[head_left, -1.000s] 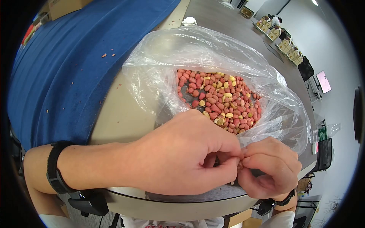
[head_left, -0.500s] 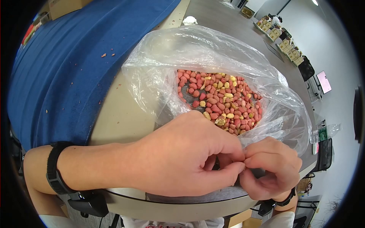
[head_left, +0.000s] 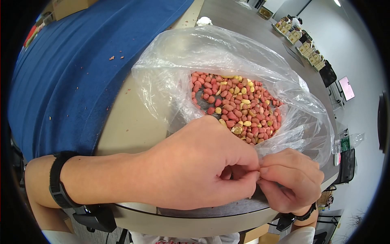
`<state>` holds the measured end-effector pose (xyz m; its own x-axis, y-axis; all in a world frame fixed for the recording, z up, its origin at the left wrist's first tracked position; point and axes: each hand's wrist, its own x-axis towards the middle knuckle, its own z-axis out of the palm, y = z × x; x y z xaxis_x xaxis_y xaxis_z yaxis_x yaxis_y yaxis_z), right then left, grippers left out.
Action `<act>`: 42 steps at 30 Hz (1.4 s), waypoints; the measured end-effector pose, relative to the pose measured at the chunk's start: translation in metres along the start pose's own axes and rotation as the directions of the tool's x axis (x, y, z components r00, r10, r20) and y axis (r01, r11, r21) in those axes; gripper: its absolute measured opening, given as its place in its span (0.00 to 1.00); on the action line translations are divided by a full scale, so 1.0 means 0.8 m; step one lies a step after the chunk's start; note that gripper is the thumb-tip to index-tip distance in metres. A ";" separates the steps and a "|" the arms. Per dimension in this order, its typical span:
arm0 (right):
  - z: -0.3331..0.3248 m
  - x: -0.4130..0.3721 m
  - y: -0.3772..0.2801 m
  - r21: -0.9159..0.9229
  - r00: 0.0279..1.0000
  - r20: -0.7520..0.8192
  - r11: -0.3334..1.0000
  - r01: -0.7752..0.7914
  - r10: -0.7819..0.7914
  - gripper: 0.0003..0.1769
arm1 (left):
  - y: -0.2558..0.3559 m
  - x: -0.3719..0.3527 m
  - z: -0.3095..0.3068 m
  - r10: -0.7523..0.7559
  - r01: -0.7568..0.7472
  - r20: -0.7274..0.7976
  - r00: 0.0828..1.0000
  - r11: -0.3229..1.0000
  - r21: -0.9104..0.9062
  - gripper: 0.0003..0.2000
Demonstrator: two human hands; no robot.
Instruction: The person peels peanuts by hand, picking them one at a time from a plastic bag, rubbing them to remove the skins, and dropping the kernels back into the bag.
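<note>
My left hand (head_left: 203, 166) is closed in a pinch, thumb against forefinger, over the table's near edge. Its fingertips meet those of my right hand (head_left: 291, 179), which is also pinched closed. Whatever lies between the fingertips is hidden. Just beyond both hands, a clear plastic bag (head_left: 219, 51) lies with its mouth spread wide. Inside it are many red-skinned peanuts (head_left: 231, 115), with some pale yellow peeled ones (head_left: 247, 123) among them. My left hand covers the near left part of the bag.
Blue cloth (head_left: 69, 81) drapes the left side, dotted with skin flakes (head_left: 111, 58). A crumpled white tissue (head_left: 204, 21) sits behind the bag on the grey table (head_left: 243, 30). At right are a plastic bottle (head_left: 351, 142) and a black chair (head_left: 346, 166).
The fingers of my right hand have curled closer together, and its fingertips shifted slightly up. Both hands stay pinched together in nearly the same place.
</note>
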<state>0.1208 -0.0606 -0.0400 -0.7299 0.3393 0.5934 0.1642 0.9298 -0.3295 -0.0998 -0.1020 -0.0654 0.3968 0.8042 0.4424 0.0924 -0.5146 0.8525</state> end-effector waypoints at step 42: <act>-0.008 -0.002 0.005 0.246 0.996 0.041 0.966 -0.084 0.077 0.14 | 0.008 -0.001 -0.004 -0.020 0.022 0.028 0.999 0.997 -0.080 0.04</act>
<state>0.1270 -0.0566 -0.0378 -0.7419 0.4033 0.5357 0.0569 0.8339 -0.5490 -0.1028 -0.1049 -0.0598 0.4200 0.8057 0.4176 0.0281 -0.4715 0.8814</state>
